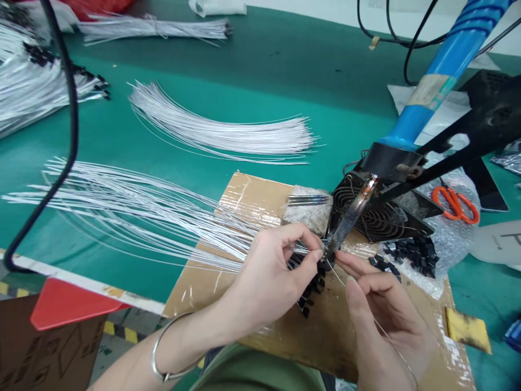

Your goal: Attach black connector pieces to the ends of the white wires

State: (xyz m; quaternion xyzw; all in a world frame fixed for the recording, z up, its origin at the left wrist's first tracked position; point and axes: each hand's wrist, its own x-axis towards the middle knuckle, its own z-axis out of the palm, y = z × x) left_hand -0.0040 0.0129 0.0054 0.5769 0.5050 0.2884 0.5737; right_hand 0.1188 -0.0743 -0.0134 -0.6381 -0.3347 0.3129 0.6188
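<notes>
My left hand (277, 277) is closed in a pinch on the end of a white wire, right beside the tip of a soldering iron (352, 214). What sits exactly between thumb and forefinger is partly hidden. My right hand (386, 320) grips a thin solder wire (393, 342), whose free end reaches up to the iron tip. A loose fan of white wires (163, 214) runs leftward from under my left hand. Several black wire ends (311, 293) lie below the fingers, partly covered. Everything here rests on a cardboard sheet (309, 345).
The iron's blue handle (435, 89) slants in from upper right on a black bracket. Behind it are a black fan (366, 217), orange scissors (456, 203) and black connector pieces (415, 255). A yellow sponge (468, 328) lies right; another white wire bundle (228, 133) lies beyond. A black cable (71, 108) hangs left.
</notes>
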